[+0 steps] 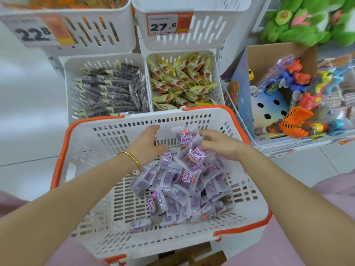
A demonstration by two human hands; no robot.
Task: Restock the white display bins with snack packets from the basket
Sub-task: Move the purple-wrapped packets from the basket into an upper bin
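Observation:
A white basket point(86, 150) with orange handles sits in front of me, holding a heap of purple snack packets point(182, 187). My right hand point(219, 144) grips a few purple packets point(190, 144) lifted above the heap. My left hand point(148, 144), with a gold bangle on the wrist, reaches in beside them; I cannot make out whether its fingers hold a packet. Behind the basket stand white display bins: the lower left bin point(69, 89) holds dark packets, the lower right bin point(218, 73) holds yellow packets.
Two upper white bins carry price tags, 22.8 point(36, 31) and 27.6 point(165, 24). A cardboard box point(269, 58) of colourful toys stands at the right inside a wire rack. Green plush toys point(311, 20) sit above it. White tiled floor lies on the left.

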